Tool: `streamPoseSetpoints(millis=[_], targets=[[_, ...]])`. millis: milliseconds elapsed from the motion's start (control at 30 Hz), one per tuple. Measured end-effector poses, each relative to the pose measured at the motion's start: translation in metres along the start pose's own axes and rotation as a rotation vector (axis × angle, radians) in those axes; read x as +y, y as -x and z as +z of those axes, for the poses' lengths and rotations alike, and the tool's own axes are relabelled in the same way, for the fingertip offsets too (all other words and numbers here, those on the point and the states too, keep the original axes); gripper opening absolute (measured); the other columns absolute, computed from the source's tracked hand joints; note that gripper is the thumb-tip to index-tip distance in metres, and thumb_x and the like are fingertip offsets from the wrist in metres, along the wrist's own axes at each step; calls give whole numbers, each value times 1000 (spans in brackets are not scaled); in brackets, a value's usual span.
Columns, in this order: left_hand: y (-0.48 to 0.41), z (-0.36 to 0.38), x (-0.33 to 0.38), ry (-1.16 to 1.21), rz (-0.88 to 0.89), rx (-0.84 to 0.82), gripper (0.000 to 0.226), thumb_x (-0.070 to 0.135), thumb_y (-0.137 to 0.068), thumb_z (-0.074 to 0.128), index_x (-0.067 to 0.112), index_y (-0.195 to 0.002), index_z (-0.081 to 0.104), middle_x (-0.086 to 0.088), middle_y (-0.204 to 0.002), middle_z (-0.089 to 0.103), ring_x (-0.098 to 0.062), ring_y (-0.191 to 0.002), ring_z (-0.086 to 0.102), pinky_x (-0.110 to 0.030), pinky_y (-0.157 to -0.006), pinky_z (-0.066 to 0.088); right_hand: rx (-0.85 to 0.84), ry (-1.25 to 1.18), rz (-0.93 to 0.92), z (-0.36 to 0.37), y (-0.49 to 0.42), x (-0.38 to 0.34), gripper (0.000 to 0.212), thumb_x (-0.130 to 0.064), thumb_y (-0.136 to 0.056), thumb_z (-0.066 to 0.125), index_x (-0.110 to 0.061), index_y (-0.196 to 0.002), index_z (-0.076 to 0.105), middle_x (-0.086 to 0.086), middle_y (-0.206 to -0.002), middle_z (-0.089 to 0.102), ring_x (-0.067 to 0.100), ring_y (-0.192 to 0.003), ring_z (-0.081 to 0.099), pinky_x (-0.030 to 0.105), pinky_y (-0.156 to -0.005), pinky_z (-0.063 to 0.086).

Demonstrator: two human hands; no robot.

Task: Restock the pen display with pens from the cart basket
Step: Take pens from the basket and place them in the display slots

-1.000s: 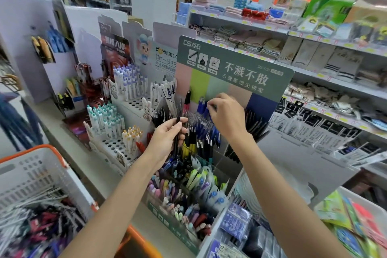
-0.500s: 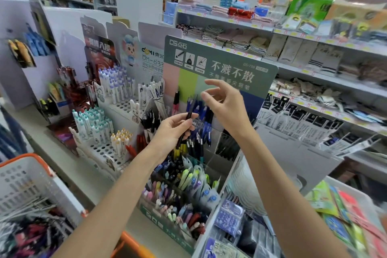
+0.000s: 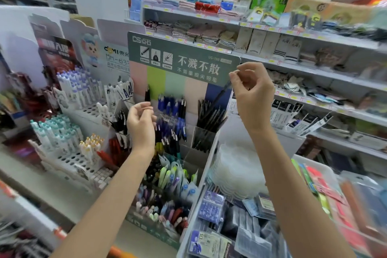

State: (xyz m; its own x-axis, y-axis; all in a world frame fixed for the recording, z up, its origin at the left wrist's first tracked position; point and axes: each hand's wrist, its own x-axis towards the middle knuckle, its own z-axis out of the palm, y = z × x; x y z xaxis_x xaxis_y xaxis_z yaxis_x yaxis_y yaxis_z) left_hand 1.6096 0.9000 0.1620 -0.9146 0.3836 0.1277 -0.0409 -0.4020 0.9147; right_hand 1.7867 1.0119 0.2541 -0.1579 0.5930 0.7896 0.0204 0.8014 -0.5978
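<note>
Pinching the top end of a dark pen (image 3: 221, 92) between thumb and fingertips, other fingers curled | right hand (image 3: 252, 94) raised before the pen display (image 3: 182, 56) header, pen slanting down-left to the black pens (image 3: 208, 119), its tip blurred | left hand (image 3: 140, 125) loosely curled, holding nothing, just left of the blue pens (image 3: 171, 107) | both forearms rising from below

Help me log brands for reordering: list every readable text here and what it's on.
"DS点石": green pen display header
"不溅不散": same header, large
"DS-788": same header, right side
"DOMI 東米": white cartoon card
"DM-63", then cut off: same card
"DANCE": sock pack on the shelf
"10": packet at the front
Price tags and icon captions: too small to read
</note>
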Motion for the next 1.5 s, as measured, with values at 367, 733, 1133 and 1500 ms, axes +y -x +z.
streamPoseSetpoints(millis=[367, 733, 1133, 1500], targets=[[11, -10, -19, -121, -63, 23, 24, -3, -95, 45, 17, -93, 59, 2, -87, 59, -9, -65, 52, -23, -66, 45, -159, 252, -95, 15, 32, 40, 6, -8, -90, 71, -5, -91, 66, -2, -76, 65, 11, -68, 63, 21, -68, 52], [10, -42, -34, -182, -120, 74, 28, -6, -94, 43, 16, -90, 60, 1, -86, 60, -7, -62, 49, -19, -57, 43, -120, 483, -278, 29, 54, 58, 22, -17, -86, 74, -8, -106, 75, 6, -112, 71, 29, -106, 57, 28, -101, 35], [13, -202, -58, -269, -159, 520, 26, -5, -96, 35, 9, -88, 56, -4, -76, 55, -10, -54, 47, -15, -48, 39, -650, -67, -283, 160, 165, -14, 18, -6, -85, 64, -6, -103, 69, 6, -102, 68, 21, -86, 63, 33, -73, 55], [109, -422, -98, -373, -445, 1047, 25, -1, -97, 42, 8, -83, 61, -7, -69, 54, -15, -53, 47, -30, -57, 41, -1639, -99, -88, 273, 378, -52, 19, -2, -91, 52, 1, -102, 67, 22, -103, 67, 39, -97, 62, 41, -78, 45]])
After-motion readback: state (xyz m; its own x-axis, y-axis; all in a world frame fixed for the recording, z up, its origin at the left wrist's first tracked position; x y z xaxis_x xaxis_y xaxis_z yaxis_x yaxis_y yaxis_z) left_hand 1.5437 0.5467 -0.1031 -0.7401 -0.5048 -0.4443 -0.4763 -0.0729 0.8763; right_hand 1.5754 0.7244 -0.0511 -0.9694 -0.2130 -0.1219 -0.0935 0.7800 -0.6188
